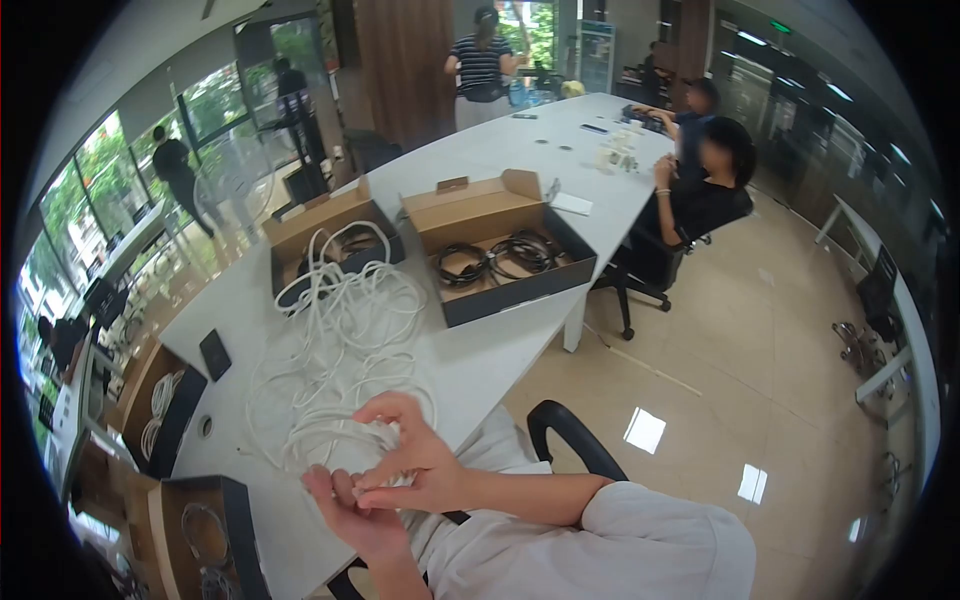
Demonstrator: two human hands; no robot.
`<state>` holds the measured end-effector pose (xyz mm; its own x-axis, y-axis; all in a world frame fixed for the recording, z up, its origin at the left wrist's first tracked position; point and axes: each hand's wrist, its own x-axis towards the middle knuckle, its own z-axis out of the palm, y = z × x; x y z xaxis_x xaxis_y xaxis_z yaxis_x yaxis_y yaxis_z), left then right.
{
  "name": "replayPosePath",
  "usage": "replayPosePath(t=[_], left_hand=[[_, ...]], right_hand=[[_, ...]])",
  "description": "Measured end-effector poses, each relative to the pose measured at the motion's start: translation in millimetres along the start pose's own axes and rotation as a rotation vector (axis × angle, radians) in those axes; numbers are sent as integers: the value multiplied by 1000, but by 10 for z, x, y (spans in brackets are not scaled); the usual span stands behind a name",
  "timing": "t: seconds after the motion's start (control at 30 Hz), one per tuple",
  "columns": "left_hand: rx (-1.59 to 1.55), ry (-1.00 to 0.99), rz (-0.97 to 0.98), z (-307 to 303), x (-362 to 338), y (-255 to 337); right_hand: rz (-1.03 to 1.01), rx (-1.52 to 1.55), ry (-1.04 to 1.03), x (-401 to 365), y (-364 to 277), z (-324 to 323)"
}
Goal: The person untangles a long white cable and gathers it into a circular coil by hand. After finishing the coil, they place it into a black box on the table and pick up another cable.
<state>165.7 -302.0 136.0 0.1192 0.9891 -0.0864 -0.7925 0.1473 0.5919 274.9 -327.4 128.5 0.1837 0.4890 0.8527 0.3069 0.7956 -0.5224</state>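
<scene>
A loose, tangled white cable [335, 350] spreads over the table in front of me, with a gathered bundle beside my hands. My right hand [420, 458] is closed around part of the white cable, thumb and fingers curled over it. My left hand [362, 520] is just below, palm up, its fingers bent in and touching the right hand's fingertips. A small white piece, apparently cable, shows between the fingers of both hands. The exact grip is partly hidden where the hands overlap.
On the white table [480, 360] stand an open box with black cables [505, 265] and another box [335, 245] behind the tangle. A phone [214, 355] lies left. Boxes with white cables [160, 410] and grey cables [210, 540] stand lower left. Seated people [700, 190] are at the far right.
</scene>
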Motion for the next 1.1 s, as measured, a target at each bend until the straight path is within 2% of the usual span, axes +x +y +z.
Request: replayPosePath(t=[0.1,0.13,0.23,0.33,0.47,0.57,0.73,0.77,0.83,1.03,1.1], left_hand=[[86,0,12,7,-106,15],[90,-24,46,-1,-116,5],[130,-199,161,-96,-126,-7],[247,-377,290,-225,-104,-118],[485,-573,466,-249,-62,-314],[500,-613,434,-201,-40,-392],[385,-632,238,-155,102,-322],[363,-639,201,-158,149,-302],[322,-514,135,-124,216,-300],[166,-207,-181,-14,396,-349],[99,-203,-270,-25,464,-364]], right_hand=[[228,128,96,-24,-100,85],[142,97,115,-11,-25,116],[456,473,276,19,-16,184],[638,509,209,30,95,125],[648,224,126,-49,346,-1],[639,140,151,-113,497,-74],[543,-30,263,-85,377,-199],[455,-126,287,-74,391,-204],[282,-313,324,-61,412,-200],[921,-398,15,111,166,-328],[756,-194,81,-96,486,-345]])
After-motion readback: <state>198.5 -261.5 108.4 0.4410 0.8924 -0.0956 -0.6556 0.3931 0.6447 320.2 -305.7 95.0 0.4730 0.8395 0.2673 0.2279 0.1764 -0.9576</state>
